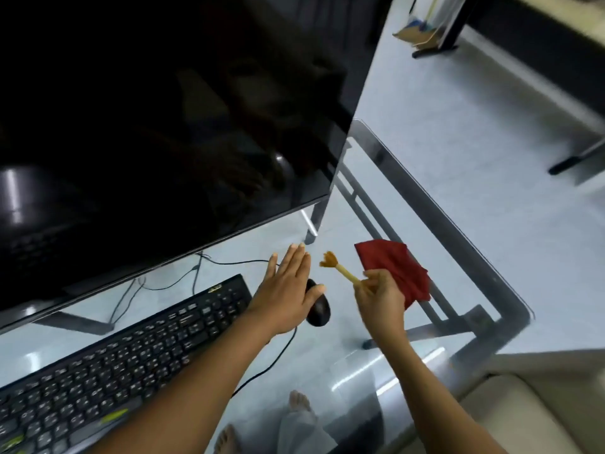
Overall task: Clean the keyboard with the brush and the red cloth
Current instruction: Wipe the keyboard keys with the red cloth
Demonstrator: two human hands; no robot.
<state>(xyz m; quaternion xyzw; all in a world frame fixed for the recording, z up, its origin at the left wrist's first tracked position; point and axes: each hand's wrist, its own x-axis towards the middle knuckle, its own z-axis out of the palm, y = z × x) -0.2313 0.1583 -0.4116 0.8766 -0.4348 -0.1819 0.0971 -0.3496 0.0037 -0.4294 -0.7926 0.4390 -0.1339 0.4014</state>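
1. Keyboard, black, lies on the glass bench and runs from the lower left corner of the frame up toward the centre, below the dark monitor that fills the upper left.
2. Left hand is flat and spread, fingers straight and pointing toward the top of the frame; its grip holds nothing. It sits just past the keyboard's upper right end and over the black mouse, covering the mouse's left part. Whether the palm touches the mouse cannot be told.
3. Right hand, right of centre, has its grip pinched on the lower end of the brush. The brush has a pale yellow handle and splayed tan bristles, and it tilts up and to the left, with the bristles in the air between the two hands.
4. Red cloth lies crumpled on the bench just behind and to the right of the right hand, which hides its lower left part. It sits well apart from the keyboard.
5. Thin black cables run from the mouse and trail under the monitor's lower edge.
6. Bare feet show through the glass at the bottom centre, on the pale floor.
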